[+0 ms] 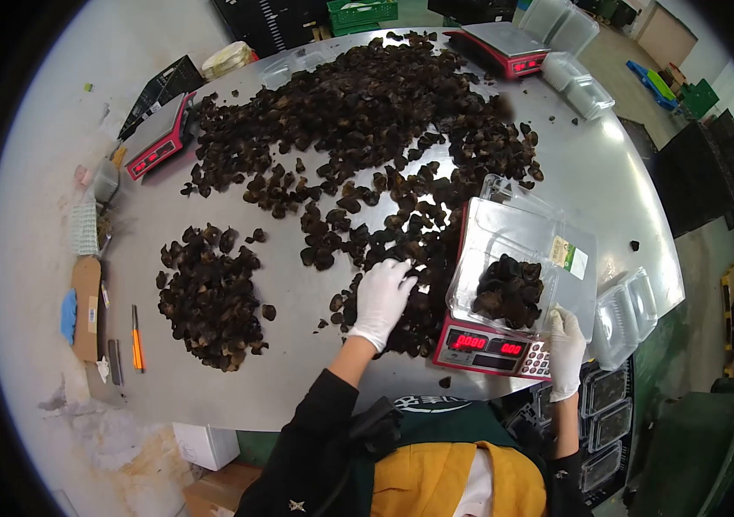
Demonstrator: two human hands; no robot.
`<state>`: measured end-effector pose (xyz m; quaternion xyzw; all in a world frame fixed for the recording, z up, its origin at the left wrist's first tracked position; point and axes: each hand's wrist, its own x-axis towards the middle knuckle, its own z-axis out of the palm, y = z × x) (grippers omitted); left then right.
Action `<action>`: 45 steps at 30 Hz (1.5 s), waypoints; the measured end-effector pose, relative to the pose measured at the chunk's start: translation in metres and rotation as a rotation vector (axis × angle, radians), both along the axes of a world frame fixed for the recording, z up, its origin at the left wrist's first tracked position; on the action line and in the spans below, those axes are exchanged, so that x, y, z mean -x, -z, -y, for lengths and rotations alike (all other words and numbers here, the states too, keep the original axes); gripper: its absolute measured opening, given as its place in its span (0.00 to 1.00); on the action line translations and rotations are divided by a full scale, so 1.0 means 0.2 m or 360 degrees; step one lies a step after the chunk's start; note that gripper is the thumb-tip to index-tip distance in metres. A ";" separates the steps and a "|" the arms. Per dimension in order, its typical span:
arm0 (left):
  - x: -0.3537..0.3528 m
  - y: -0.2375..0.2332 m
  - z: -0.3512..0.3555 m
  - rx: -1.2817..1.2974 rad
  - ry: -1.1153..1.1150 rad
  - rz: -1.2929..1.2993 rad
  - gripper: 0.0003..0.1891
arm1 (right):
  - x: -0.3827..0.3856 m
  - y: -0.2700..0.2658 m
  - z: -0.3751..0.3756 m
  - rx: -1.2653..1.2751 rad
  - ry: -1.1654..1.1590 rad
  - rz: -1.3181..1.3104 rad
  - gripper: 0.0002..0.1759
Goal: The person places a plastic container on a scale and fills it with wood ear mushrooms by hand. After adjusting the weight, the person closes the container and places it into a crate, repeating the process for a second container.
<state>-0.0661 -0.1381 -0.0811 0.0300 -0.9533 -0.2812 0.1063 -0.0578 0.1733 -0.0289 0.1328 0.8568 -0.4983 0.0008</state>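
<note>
A large spread of dark dried mushroom pieces (pixel 367 112) covers the metal table (pixel 298 379). My left hand (pixel 382 297), in a white glove, rests on the pieces at the near edge of the spread, fingers curled into them. My right hand (pixel 565 349), also gloved, touches the near right corner of a clear plastic clamshell box (pixel 522 258). The box stands open on a red digital scale (pixel 492 349) and holds a small heap of the dark pieces (pixel 509 293).
A separate smaller pile (pixel 210 297) lies at the left. Two more red scales stand at the far left (pixel 158 138) and far end (pixel 505 45). Empty clear boxes (pixel 625 314) stack at the right edge, others at the far right (pixel 578 82). An orange pen (pixel 136 338) lies left.
</note>
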 end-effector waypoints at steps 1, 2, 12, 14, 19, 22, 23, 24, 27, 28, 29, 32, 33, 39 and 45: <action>-0.02 0.10 0.05 0.0170 -0.0001 0.0216 0.10 | 0.00 0.01 -0.01 0.0061 0.0028 -0.0042 0.15; -0.05 0.20 0.08 0.0093 0.0057 0.0165 0.09 | 0.00 -0.02 0.01 0.0068 0.0072 -0.0015 0.15; -0.45 -0.08 0.81 0.0684 -0.0808 0.0006 0.19 | -0.18 -0.14 0.13 0.0009 -0.0142 -0.0216 0.13; -0.50 -0.05 0.84 0.0525 -0.0643 -0.0014 0.25 | -0.24 -0.11 0.18 -0.0390 -0.0652 -0.0514 0.11; -0.40 0.07 0.49 0.0023 0.0177 0.0129 0.32 | -0.31 0.06 0.44 -0.0705 -0.1338 -0.0590 0.21; -0.37 0.11 0.34 0.0321 0.0269 0.0378 0.34 | -0.23 0.11 0.62 -0.0760 -0.1596 -0.0533 0.26; -0.37 0.12 0.33 0.0405 0.0294 0.0491 0.34 | -0.20 0.14 0.67 -0.0777 -0.1640 -0.0556 0.27; -0.38 0.10 0.32 0.0316 0.0234 0.0394 0.25 | -0.17 0.18 0.73 -0.0783 -0.1624 -0.0567 0.27; -0.42 0.26 0.34 0.0035 0.0252 0.0196 0.19 | -0.10 0.36 0.86 -0.1167 -0.1620 -0.0561 0.18; -0.43 0.27 0.31 -0.0011 0.0231 -0.0023 0.16 | -0.07 0.42 0.89 -0.1104 -0.1682 -0.0633 0.12; -0.44 0.29 0.31 -0.0014 0.0251 -0.0033 0.16 | -0.06 0.47 0.89 -0.1046 -0.1740 -0.0703 0.07; -0.41 0.36 0.35 -0.0620 0.0002 -0.0098 0.16 | -0.05 0.34 0.89 -0.0880 -0.1736 -0.0722 0.02; -0.39 0.33 0.36 -0.0824 -0.0093 -0.0035 0.16 | -0.05 0.31 0.88 -0.0701 -0.1719 -0.0876 0.01; -0.13 -0.17 0.12 -0.1337 0.0219 -0.0163 0.17 | -0.09 -0.19 0.65 -0.0390 -0.1056 -0.0929 0.07; 0.18 -0.34 -0.32 -0.0371 0.0927 -0.0328 0.21 | 0.09 -0.17 0.31 -0.0472 -0.0416 -0.0381 0.08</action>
